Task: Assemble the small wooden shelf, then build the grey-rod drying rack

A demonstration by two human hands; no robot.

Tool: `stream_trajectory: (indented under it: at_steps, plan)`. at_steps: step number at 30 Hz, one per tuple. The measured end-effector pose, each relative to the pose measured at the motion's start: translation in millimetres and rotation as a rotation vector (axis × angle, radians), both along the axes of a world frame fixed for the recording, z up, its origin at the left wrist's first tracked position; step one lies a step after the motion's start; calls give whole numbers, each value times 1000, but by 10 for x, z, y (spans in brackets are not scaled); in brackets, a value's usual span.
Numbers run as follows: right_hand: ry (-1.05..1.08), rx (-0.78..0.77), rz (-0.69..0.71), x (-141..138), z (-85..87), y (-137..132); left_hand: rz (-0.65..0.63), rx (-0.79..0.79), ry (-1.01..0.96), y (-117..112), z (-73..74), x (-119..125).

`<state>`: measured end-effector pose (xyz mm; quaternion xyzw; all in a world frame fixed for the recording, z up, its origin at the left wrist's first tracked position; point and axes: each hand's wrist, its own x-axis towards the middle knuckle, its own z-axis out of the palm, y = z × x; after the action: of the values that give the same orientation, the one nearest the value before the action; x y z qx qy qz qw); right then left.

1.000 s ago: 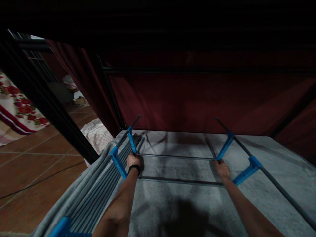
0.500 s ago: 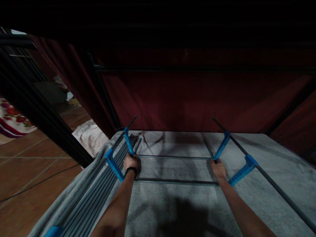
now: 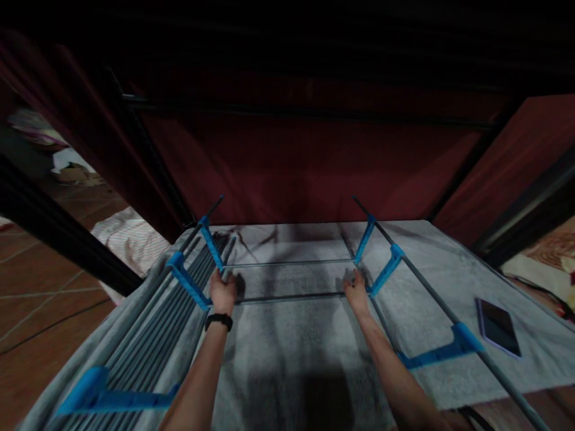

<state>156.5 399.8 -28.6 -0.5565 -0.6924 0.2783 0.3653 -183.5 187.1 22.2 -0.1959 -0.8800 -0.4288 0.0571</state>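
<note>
A frame of grey tubes and blue plastic brackets lies on a grey cloth. Two thin crossbars join its sides: a far crossbar [image 3: 287, 263] and a near crossbar [image 3: 287, 297]. My left hand [image 3: 222, 293], with a black wristband, is by the left end of the near crossbar, beside a blue bracket [image 3: 191, 286]. Its fingers look loosely apart. By the same bar's right end is my right hand [image 3: 356, 291], fingers parted, close to another blue bracket [image 3: 385, 272]. Neither hand visibly grips a tube.
Several loose grey tubes [image 3: 157, 335] lie along the left side. A phone [image 3: 498, 326] rests on the cloth at right. Dark red fabric [image 3: 305, 167] hangs behind, between dark posts. A striped cloth [image 3: 132, 236] lies on the tiled floor at left.
Both hands have come off the far crossbar's ends and moved back toward the near crossbar, their fingers loosening. The view has swung right, bringing the phone and nearer brackets into sight.
</note>
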Motion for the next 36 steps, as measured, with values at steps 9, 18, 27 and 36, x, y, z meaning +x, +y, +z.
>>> stream_trajectory:
  at_steps: [9,18,27,36]
  plan:
    - [-219,165,-16,1117,-334,-823,-6,-161,162,-1087,-395,1027]
    - [-637,89,-11,1241,-419,-948,92,-491,92,-1484,-433,987]
    - [-679,-48,30,1279,-186,-971,35,-654,162,-1539,-406,1066]
    - [-630,325,148,1150,-455,-1195,-74,-413,137,-1542,-287,1338]
